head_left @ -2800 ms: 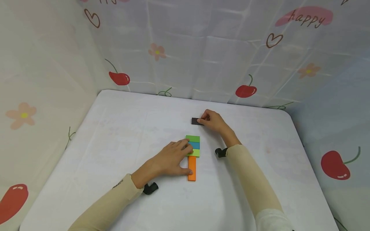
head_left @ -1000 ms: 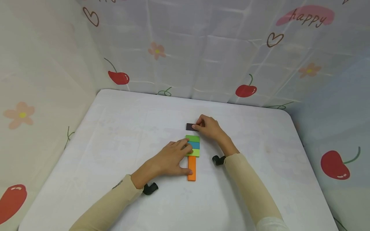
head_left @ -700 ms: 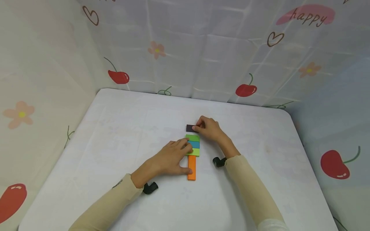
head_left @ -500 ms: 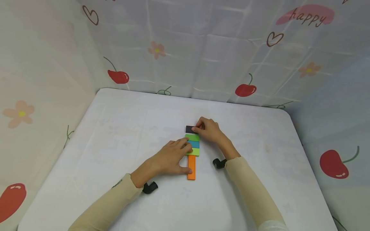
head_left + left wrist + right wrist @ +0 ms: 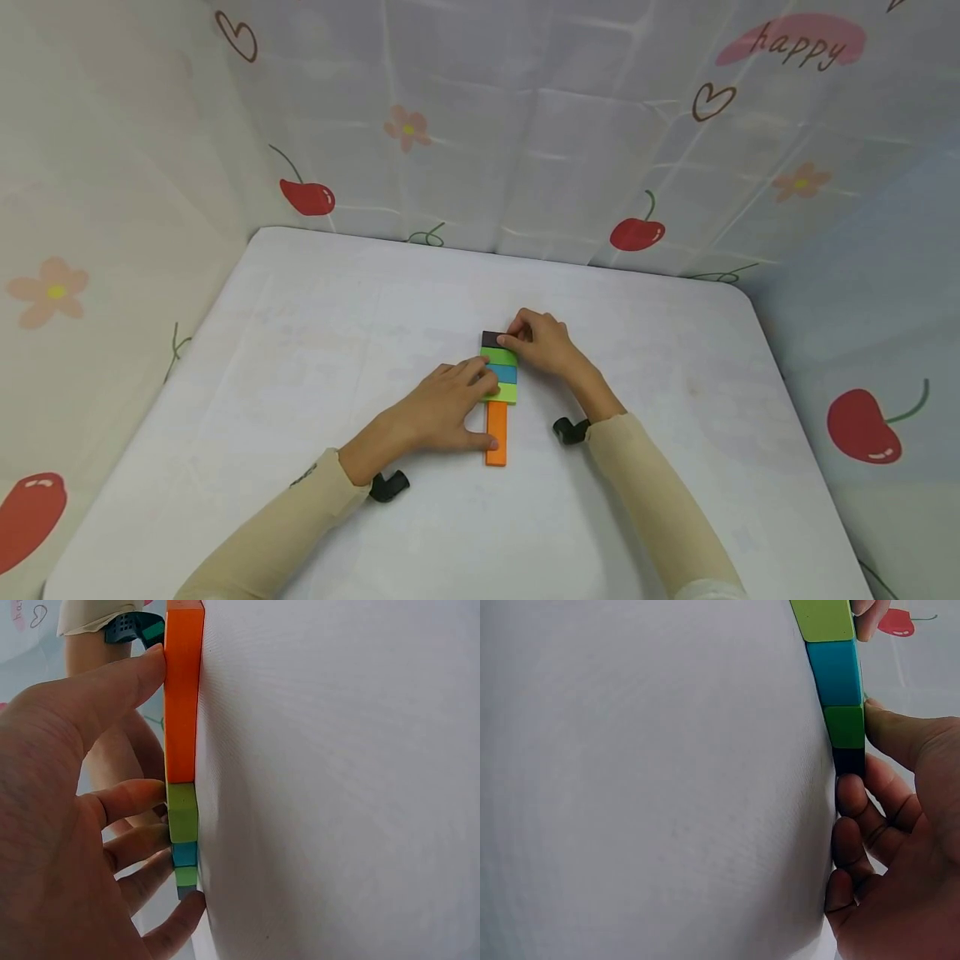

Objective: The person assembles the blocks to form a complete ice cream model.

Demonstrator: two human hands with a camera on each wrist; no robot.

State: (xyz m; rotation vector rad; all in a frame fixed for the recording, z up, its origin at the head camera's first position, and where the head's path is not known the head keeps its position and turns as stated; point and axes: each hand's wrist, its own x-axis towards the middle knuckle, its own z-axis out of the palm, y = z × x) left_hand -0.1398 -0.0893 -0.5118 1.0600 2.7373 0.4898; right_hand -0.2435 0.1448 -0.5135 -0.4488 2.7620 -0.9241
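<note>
A row of flat wooden blocks lies on the white table. The orange block point(image 5: 497, 450) stands lengthwise at the near end, and a light green block point(image 5: 509, 394), a blue block point(image 5: 507, 374) and a darker green block point(image 5: 498, 357) lie crosswise beyond it. At the far end is a black block point(image 5: 491, 339), right against the green one. My right hand point(image 5: 546, 343) pinches the black block's right part between thumb and fingers. Spread over the row from the left, my left hand point(image 5: 442, 408) touches the orange block with its thumb and the coloured blocks with its fingertips.
The white-covered table point(image 5: 337, 317) has rounded far corners. A hanging curtain point(image 5: 517, 125) with cherries and flowers encloses its back and sides. Black wrist devices sit at the left cuff point(image 5: 352, 487) and the right cuff point(image 5: 609, 429).
My right hand has brought the black block left and nearer, from apart at the back to against the green block. The left hand has stayed in place on the row.
</note>
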